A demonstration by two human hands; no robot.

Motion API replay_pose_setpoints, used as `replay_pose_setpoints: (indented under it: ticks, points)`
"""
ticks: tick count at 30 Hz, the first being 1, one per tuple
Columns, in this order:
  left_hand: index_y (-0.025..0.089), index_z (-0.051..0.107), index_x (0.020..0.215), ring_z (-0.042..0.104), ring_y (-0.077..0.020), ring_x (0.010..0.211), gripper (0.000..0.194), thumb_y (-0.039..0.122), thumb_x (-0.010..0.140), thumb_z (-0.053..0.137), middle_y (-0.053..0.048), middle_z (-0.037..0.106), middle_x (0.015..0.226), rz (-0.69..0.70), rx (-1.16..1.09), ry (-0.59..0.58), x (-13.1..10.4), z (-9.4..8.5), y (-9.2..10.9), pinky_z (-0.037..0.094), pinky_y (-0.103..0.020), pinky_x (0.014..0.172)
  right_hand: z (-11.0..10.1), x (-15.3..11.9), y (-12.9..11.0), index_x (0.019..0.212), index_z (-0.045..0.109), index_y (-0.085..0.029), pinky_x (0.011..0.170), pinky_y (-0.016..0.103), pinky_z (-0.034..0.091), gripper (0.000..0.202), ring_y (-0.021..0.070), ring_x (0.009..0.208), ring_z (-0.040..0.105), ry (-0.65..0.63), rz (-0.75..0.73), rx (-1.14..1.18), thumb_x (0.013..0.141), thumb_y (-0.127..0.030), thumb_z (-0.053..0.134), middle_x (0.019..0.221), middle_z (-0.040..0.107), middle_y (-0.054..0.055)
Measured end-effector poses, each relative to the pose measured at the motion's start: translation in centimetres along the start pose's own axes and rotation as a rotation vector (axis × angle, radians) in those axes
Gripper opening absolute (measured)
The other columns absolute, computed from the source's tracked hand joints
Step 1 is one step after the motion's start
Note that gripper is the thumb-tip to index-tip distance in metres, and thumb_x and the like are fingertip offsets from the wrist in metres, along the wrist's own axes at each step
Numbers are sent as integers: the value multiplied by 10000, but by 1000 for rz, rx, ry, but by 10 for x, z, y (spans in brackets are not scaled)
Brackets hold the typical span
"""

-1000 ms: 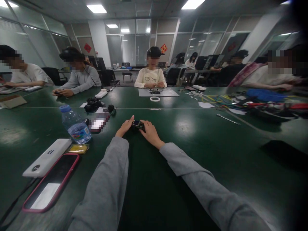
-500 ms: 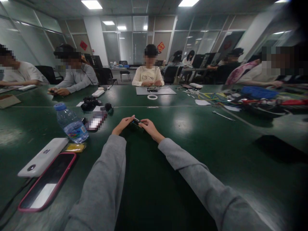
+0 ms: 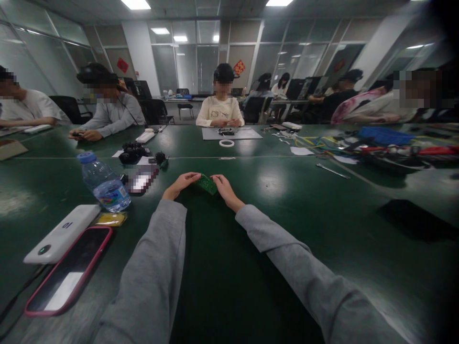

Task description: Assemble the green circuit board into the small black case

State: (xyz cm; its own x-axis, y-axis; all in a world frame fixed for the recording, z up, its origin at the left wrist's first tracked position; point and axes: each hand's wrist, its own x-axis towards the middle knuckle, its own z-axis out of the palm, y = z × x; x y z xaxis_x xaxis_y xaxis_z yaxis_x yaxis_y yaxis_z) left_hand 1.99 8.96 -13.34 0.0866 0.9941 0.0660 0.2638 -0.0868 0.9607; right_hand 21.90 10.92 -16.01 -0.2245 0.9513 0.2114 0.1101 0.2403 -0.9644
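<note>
A small green circuit board [image 3: 207,185] is held up over the table, tilted, its flat face turned toward me. My left hand [image 3: 181,183] pinches its left upper end between thumb and fingers. On the opposite end, my right hand [image 3: 224,188] closes on the board's right edge. Both sleeves are grey and reach in from the bottom of the view. The board's far side and the fingertips behind it are hidden.
On the green table [image 3: 287,229], a water bottle [image 3: 107,186], white power bank [image 3: 62,234], pink-edged phone [image 3: 70,272] and yellow packet [image 3: 112,219] lie left. Tweezers [image 3: 333,171], a dark flat object [image 3: 418,220] and tangled cables [image 3: 387,150] lie right. Several people sit around.
The circuit board has been turned over in my hands: a dark side with parts on it showed before, now the flat green face shows. Both hands still hold it in nearly the same place.
</note>
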Motion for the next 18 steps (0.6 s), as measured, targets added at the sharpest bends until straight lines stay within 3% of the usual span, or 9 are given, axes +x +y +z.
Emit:
replay_pose_setpoints:
  ticks: [5, 10, 15, 18]
  points:
    - [151, 659, 1095, 584, -206, 977, 556, 568, 730, 606, -95, 662, 1093, 15, 39, 20, 0, 3, 3, 435, -300, 850, -1, -4, -1, 1018, 569, -207, 808, 300, 451, 336, 175, 911, 581, 91, -101, -126, 931, -463, 369, 939, 617, 41]
    - [140, 683, 1001, 577, -176, 847, 556, 612, 728, 580, -78, 675, 970, 19, 72, 27, 2, 4, 1, 425, -283, 764, 0, -14, -12, 1079, 536, -220, 762, 304, 445, 407, 178, 838, 590, 91, -193, -276, 962, -514, 280, 926, 615, 47]
    - [132, 694, 859, 530, -154, 703, 572, 665, 716, 544, -46, 640, 750, 24, 148, 35, 5, 4, 0, 399, -276, 668, 8, -26, -21, 1208, 500, -203, 858, 381, 435, 468, 253, 989, 557, 103, -341, -608, 897, -549, 453, 1053, 586, 108]
    - [134, 686, 814, 507, -145, 672, 574, 678, 710, 538, -30, 609, 696, 32, 160, 25, 7, 5, -1, 379, -271, 643, 10, -28, -21, 1223, 499, -183, 891, 409, 438, 483, 277, 1047, 531, 91, -408, -691, 861, -500, 542, 1142, 551, 130]
